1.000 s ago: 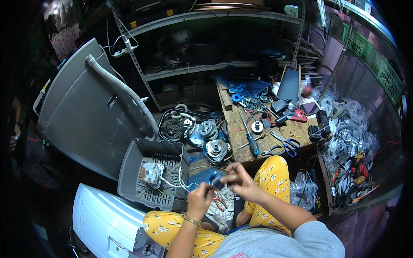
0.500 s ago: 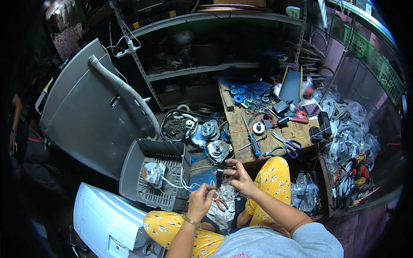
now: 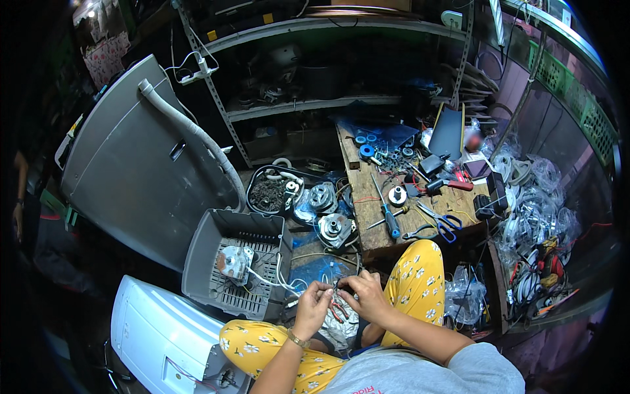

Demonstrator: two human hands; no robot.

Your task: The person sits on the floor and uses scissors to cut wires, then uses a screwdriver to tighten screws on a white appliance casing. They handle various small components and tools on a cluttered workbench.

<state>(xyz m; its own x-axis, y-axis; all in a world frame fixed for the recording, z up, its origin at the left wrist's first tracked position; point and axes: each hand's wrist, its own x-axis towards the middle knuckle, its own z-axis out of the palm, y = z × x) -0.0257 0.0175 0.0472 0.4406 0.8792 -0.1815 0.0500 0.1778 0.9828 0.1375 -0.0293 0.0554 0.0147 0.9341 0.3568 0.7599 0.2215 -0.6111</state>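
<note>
Right hand (image 3: pixel 365 295) has descended beside left hand (image 3: pixel 313 308), near red-handled pliers (image 3: pixel 342 310). Left thumb and fingers pinch together; right fingers' closure cannot be told.

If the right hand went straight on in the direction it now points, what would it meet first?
Most likely the left hand, close ahead of the right hand, though the depth between them is unclear.
</note>
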